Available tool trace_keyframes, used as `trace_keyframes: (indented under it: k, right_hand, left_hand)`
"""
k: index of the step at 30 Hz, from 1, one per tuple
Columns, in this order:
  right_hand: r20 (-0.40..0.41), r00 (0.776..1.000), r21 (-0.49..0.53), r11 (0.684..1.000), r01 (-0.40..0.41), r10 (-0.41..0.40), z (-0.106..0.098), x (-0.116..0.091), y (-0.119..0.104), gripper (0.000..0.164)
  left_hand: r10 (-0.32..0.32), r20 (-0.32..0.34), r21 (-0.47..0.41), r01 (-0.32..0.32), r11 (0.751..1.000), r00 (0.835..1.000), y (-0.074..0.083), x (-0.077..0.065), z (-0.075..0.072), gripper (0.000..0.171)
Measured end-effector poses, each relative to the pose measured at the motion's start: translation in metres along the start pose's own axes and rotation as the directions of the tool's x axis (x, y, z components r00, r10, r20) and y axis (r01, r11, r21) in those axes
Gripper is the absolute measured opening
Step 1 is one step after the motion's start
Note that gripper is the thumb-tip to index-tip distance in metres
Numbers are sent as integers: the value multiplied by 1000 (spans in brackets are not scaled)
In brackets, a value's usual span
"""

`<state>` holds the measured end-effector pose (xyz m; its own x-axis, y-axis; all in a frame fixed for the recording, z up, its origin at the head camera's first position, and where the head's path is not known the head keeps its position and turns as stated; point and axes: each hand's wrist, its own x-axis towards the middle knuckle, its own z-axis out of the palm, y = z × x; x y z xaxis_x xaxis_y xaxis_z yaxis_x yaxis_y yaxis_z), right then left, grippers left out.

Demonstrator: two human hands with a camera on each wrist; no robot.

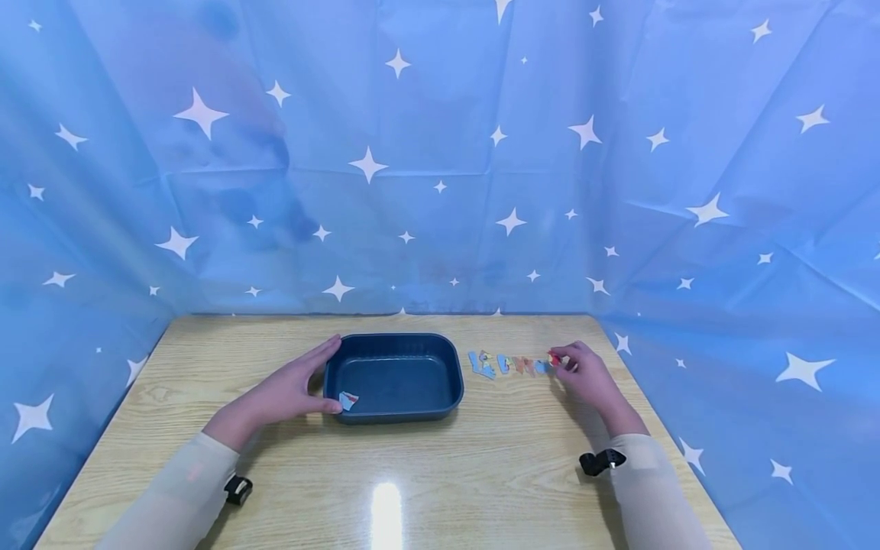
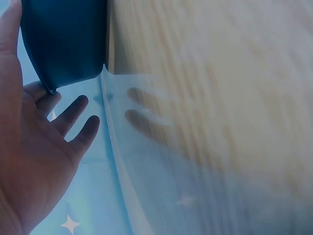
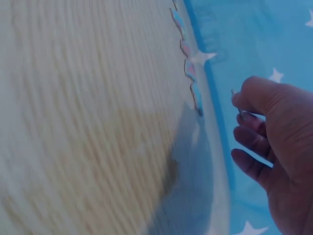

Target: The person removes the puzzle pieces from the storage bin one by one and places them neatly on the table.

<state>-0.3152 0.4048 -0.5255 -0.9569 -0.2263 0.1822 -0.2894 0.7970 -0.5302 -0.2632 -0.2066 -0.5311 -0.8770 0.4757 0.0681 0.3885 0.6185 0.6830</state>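
Observation:
My left hand (image 1: 300, 384) spans the left end of a dark blue rectangular tray (image 1: 450, 393), thumb at the near corner and fingertips at the far one. In the left wrist view, fingers (image 2: 47, 102) touch the corner of its rim. A small pale blue and red puzzle piece (image 1: 348, 400) lies inside the tray, by the thumb. To the right, my right hand (image 1: 584, 373) pinches a red puzzle piece (image 1: 554, 358) between thumb and forefinger. The right wrist view shows that piece (image 3: 239, 113) edge-on, above the table. The other right fingers are loosely bent.
A row of several flat, irregular puzzle pieces (image 1: 505, 364) lies on the wooden table (image 1: 481, 473) between the tray and my right hand. Behind the table and along its sides hangs a blue curtain (image 1: 447, 252) with white stars.

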Motion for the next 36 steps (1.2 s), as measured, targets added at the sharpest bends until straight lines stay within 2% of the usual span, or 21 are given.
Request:
trace_keyframes:
  k: [9, 28, 36]
  right_hand:
    - [32, 997, 6, 998, -70, 69, 1, -2, 12, 38]
    - [92, 989, 0, 993, -120, 120, 8, -2, 12, 38]
    - [95, 989, 6, 994, -113, 111, 8, -1, 15, 38]
  left_hand:
    - [-1, 1, 0, 1, 1000, 1000, -1, 0, -1, 121]
    - [-1, 5, -9, 1, 1000, 1000, 0, 1, -1, 121]
    - [-3, 4, -5, 3, 1000, 1000, -1, 1, 0, 121]
